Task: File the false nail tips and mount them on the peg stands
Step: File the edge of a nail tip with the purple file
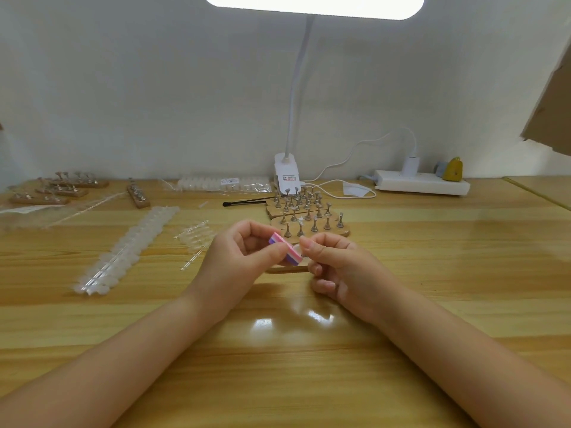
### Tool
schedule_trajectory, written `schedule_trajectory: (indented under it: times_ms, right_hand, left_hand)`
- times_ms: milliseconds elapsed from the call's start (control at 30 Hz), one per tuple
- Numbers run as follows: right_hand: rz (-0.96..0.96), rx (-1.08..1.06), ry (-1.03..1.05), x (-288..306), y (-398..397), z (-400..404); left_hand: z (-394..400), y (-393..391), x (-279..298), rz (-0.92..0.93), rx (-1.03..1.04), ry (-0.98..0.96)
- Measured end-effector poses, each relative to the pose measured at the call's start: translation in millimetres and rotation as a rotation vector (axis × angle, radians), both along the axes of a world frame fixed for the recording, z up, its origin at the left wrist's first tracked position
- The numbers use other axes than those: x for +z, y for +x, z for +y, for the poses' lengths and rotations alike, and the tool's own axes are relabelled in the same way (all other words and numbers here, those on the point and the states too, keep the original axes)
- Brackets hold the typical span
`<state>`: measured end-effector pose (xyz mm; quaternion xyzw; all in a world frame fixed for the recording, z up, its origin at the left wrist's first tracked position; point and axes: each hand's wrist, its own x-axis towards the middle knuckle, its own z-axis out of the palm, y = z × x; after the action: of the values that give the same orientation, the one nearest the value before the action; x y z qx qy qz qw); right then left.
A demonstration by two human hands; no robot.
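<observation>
Left hand (pixel 238 257) is pinching the file block (pixel 285 249), long axis slanting toward the right hand (pixel 333 264), whose fingertips are pinching a clear nail tip (pixel 297 251) against it.

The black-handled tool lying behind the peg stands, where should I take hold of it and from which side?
Grip the black tool around the middle of its thin shaft, coming from above with thumb and forefinger. It lies flat on the table, pointing left to right, its rounded end at the left and its right end against the peg stands. The left hand, holding the pink file block, is nearer.
</observation>
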<state>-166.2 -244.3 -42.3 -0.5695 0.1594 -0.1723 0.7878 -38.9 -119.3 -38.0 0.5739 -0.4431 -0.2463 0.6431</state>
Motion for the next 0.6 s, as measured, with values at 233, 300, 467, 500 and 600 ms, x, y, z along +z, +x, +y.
schedule_trajectory:
  times_ms: [233,300,467,500,600]
  right_hand:
    - [0.011,-0.016,-0.025,-0.7,0.7,2.4]
    - [0.007,-0.014,-0.027,-0.6,0.5,2.3]
    - [0.004,-0.012,-0.03,-0.1,1.0,2.9]
    - [0.005,-0.01,-0.038,0.0,1.4,3.5]
    - [0.0,-0.014,-0.048,0.2,1.4,4.6]
  left_hand:
    - [0.1,1.5,1.0,0.055,0.03,-0.074]
    - [-0.8,-1.6,-0.1,0.025,-0.011,-0.042]
    - [-1.4,-2.6,0.3,0.032,-0.022,-0.043]
    - [-1.9,-0.5,0.1,0.074,0.001,-0.058]
    - [-3.5,-1.6,-1.8,0.085,-0.05,-0.013]
